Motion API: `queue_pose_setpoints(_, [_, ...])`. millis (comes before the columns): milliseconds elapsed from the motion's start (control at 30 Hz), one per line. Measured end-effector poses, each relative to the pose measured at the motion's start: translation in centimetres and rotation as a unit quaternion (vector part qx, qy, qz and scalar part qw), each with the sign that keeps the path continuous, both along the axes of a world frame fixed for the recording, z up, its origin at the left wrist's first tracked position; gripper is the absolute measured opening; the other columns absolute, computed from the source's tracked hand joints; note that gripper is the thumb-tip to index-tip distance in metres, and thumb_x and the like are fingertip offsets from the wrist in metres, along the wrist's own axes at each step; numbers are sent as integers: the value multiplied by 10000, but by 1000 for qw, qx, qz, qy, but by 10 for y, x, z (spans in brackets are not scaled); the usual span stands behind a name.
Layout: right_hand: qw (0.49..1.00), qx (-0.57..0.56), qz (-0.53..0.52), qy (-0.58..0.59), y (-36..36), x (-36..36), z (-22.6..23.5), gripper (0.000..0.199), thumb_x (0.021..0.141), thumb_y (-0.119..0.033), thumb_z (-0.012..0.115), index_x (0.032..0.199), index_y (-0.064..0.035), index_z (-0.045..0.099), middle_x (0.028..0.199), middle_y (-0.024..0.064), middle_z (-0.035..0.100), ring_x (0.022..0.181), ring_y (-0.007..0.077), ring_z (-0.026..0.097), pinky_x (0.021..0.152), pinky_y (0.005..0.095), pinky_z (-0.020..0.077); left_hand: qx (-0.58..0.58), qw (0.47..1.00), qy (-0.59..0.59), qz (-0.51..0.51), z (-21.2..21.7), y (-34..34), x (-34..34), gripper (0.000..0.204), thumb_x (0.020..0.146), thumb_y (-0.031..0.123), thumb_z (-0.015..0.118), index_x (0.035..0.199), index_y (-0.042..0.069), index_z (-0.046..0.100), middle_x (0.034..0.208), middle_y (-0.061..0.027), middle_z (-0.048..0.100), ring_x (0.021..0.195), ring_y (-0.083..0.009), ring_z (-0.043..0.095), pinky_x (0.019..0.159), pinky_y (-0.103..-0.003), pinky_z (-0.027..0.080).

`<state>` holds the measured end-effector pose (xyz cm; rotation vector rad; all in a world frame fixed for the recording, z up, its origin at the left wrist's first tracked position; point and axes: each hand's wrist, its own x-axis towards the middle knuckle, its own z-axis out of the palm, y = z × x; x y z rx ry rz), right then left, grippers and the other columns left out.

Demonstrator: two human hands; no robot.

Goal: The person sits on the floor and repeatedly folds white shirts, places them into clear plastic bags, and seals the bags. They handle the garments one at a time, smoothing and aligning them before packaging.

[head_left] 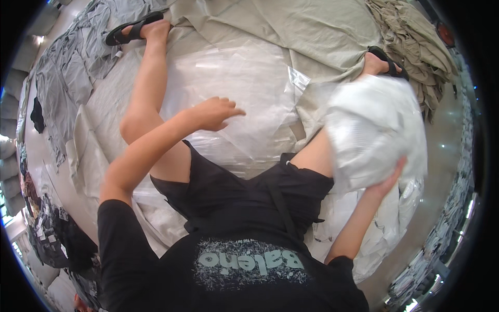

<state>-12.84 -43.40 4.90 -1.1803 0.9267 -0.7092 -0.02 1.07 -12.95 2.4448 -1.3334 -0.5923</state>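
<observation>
My right hand [383, 186] grips a white bundle [377, 125] at its lower edge, over my right thigh. The bundle looks like folded white cloth in a clear plastic bag and is blurred by motion. Between my legs lies a flat stack of clear plastic bags [234, 78], its bag edges overlapping. Just above it hovers my left hand [215, 113], nothing visible in it, its fingers loosely bent and one pointing right. By my right hip, partly under the right forearm, more white bagged pieces [374, 223] are piled up.
Beige cloth [275, 21] is spread under my outstretched legs. Grey garments [67, 88] lie heaped at the far left, tan garments [410, 47] at the far right. Dark tagged clothes [57, 234] are stacked at the lower left. A long row of piled items [449, 223] lines the right side.
</observation>
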Motion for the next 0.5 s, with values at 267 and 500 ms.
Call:
queue_pose_setpoints(267, [991, 40, 82, -93, -82, -136, -125, 478, 1104, -324, 620, 1443, 12, 591, 1388, 163, 665, 1262, 253, 652, 1083, 422, 539, 226, 968, -113, 0, -56, 15, -57, 380, 944, 137, 693, 1307, 99, 587, 1101, -131, 693, 985, -347, 736, 774, -447, 577])
queue_pose_setpoints(500, [757, -176, 616, 127, 103, -30, -176, 587, 995, -206, 709, 1525, -27, 534, 1423, 233, 637, 1240, 357, 653, 1030, 457, 553, 310, 950, -9, 45, -58, 25, -68, 341, 946, 227, 714, 1225, 38, 658, 983, -201, 774, 948, -370, 770, 789, -493, 610])
